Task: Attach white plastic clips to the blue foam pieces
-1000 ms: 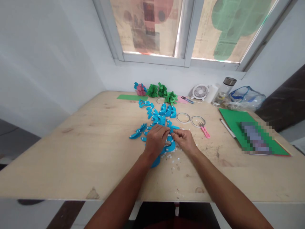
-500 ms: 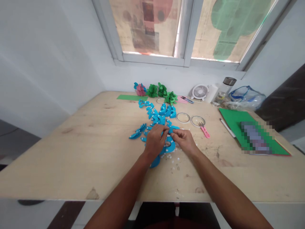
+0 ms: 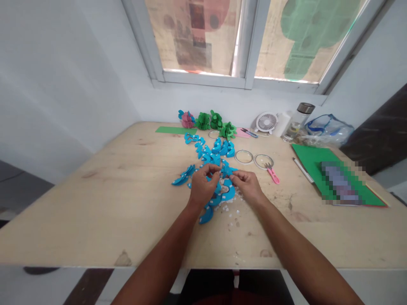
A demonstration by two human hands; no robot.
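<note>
My right hand (image 3: 247,184) pinches the edge of a folded blue paper cutout (image 3: 227,170) above the middle of the table. Just left of it, my left hand (image 3: 203,184) is closed in a pinch at thumb and forefinger; whatever is between those tips is too small to make out. Below and around the hands lie more curved blue paper pieces (image 3: 206,215), several with small white squares on them. Another stack of blue pieces (image 3: 183,176) rests to the left of my left hand. Tiny white scraps (image 3: 226,208) are scattered beneath my right hand.
Two tape rolls (image 3: 244,156) and pink snips (image 3: 272,173) lie right of the blue pieces. Green paper flowers (image 3: 203,121), a small fan (image 3: 267,123) and a glass bottle (image 3: 297,123) stand along the back. Green sheets (image 3: 313,154) lie at the right.
My hands have drawn slightly apart. My left hand has moved a little left and away from the blue cutout, which stays in my right hand's fingers.
</note>
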